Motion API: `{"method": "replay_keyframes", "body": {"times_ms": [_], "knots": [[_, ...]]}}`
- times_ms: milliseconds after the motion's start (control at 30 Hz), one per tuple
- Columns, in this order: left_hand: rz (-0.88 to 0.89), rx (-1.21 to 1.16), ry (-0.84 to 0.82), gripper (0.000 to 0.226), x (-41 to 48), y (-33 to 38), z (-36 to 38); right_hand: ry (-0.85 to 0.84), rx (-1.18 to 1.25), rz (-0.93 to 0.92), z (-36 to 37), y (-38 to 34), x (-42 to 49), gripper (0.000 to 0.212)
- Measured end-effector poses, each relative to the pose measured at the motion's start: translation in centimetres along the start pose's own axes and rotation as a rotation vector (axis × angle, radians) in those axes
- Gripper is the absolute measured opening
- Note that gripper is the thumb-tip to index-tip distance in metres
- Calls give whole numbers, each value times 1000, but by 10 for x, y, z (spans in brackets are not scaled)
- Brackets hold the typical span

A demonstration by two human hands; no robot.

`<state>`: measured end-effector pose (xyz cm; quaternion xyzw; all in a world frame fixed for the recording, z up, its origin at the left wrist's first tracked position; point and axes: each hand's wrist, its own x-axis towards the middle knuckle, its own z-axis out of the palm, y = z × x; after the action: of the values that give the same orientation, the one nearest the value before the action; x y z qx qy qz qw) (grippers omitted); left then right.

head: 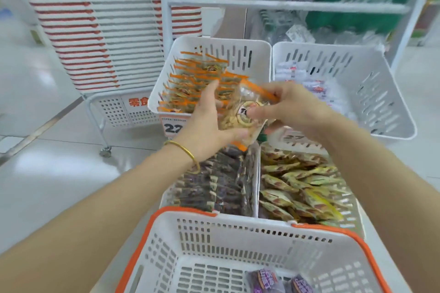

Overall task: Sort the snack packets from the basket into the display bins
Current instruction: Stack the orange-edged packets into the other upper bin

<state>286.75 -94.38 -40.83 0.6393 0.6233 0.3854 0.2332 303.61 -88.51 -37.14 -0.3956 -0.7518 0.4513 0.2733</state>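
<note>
Clear orange-edged snack packet [245, 112] between left hand [209, 123] and right hand [288, 107].

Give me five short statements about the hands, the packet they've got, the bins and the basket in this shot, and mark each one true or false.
1. The left hand and right hand both hold one orange-edged packet. True.
2. The basket is empty. False: purple packets lie in it.
3. The far left bin holds packets with orange edges. True.
4. The far right bin is full of green packets. False: it holds white packets, with bare floor showing.
5. The left wrist is bare. False: it wears a gold bangle.
</note>
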Motion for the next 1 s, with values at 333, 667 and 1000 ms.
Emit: {"method": "replay_keyframes", "body": {"times_ms": [333,667,1000], "knots": [[165,698,84,61,78,-42,-19,517,-851,-104,-16,18,194,27],[194,642,105,51,77,-63,-13,205,-302,190,-1,36,213,34],[199,630,128,48,72,-62,-15,266,-18,316,8,20,196,28]]}}
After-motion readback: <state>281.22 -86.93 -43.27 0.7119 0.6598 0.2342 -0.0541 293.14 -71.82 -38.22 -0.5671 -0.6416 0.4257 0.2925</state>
